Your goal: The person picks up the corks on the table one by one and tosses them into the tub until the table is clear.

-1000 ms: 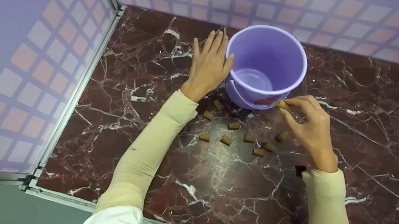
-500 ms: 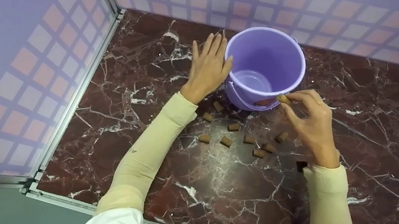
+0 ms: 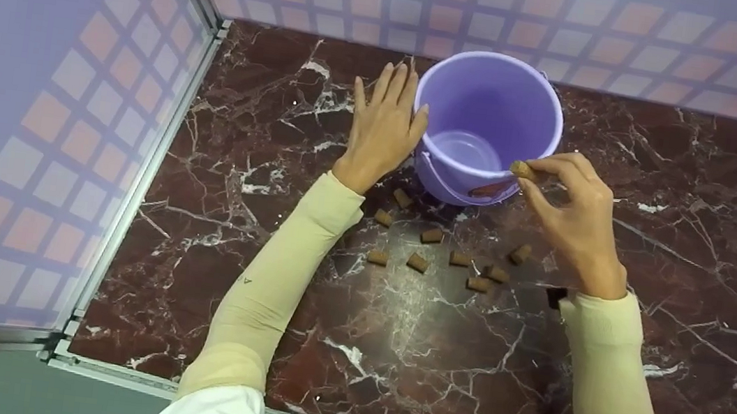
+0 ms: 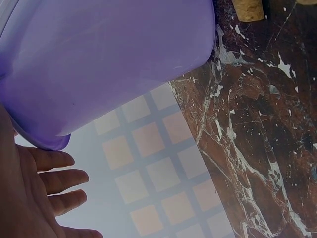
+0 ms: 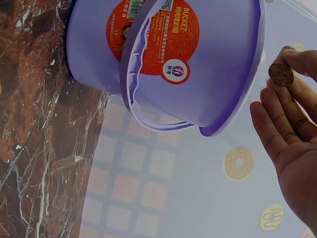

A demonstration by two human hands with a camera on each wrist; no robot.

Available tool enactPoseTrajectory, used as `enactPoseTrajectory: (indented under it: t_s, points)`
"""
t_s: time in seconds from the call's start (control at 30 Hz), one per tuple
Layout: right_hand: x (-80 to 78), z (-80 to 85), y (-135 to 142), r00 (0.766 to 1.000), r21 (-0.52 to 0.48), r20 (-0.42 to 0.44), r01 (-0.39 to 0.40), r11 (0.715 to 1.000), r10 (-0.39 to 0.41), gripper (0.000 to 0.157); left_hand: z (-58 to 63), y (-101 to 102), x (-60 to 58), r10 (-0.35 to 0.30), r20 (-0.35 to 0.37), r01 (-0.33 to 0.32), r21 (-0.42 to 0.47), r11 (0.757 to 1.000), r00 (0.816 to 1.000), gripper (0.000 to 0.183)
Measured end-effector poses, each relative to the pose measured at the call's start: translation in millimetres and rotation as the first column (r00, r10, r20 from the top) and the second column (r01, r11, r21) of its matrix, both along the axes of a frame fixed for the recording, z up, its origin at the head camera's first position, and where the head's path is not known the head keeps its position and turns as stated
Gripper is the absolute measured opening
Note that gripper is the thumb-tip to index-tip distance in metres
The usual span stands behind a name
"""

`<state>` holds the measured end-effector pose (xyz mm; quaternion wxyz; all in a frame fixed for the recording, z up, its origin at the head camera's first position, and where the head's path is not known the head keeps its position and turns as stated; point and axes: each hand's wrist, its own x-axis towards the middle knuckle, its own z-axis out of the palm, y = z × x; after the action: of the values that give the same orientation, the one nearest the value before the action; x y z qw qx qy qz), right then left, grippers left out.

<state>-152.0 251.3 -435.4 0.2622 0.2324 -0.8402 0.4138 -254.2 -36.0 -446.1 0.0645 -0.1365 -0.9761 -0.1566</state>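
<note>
A purple bucket [image 3: 456, 184] stands upright near the back of the table, its inside bare in the head view. Against its left rim rests my left hand [image 3: 382, 128], fingers extended and thumb at the rim. The left wrist view shows those straight fingers [image 4: 62, 181] beside the bucket's rim. My right hand [image 3: 576, 204] pinches a cork [image 3: 522, 169] between thumb and fingers, right at the bucket's front-right rim. In the right wrist view the cork [image 5: 281, 69] sits at the fingertips, close to the rim, with the other fingers loosely extended.
Several corks [image 3: 432, 236] lie scattered on the dark marbled table [image 3: 391, 364] in front of the bucket. A small black piece [image 3: 555, 297] lies by the right sleeve. Checked panels [image 3: 52, 147] wall in the left, back and right. The bucket's handle [image 5: 148, 124] hangs down its front.
My right hand has risen slightly with the cork, moving from the bucket's front side up to the rim. The left hand stays at the left rim.
</note>
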Motion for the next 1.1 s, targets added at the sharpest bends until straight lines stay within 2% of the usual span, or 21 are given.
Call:
enactPoseTrajectory:
  t_s: [0.17, 0.57, 0.8, 1.1]
  points:
    - [-3.7, 0.5, -2.6, 1.000, -0.006, 0.013, -0.015, 1.000, 0.015, 0.024, -1.8, -0.9, 1.4, 0.004, -0.001, -0.004, 0.002, 1.000, 1.000, 0.066]
    - [-12.2, 1.9, -5.1, 1.000, 0.039, 0.027, 0.005, 0.999, -0.006, 0.021, -3.5, -0.1, 2.2, -0.001, -0.006, 0.001, -0.021, 1.000, 1.000, 0.066]
    - [-16.2, 4.9, -6.8, 1.000, 0.032, 0.017, -0.004, 0.999, 0.003, 0.022, -1.0, -0.4, 0.8, -0.007, -0.009, 0.007, -0.032, 0.999, 1.000, 0.066]
    - [-23.7, 3.3, -7.4, 1.000, 0.084, -0.001, -0.001, 0.996, 0.001, 0.021, -0.4, 0.9, -0.2, -0.007, -0.011, 0.006, -0.028, 1.000, 1.000, 0.066]
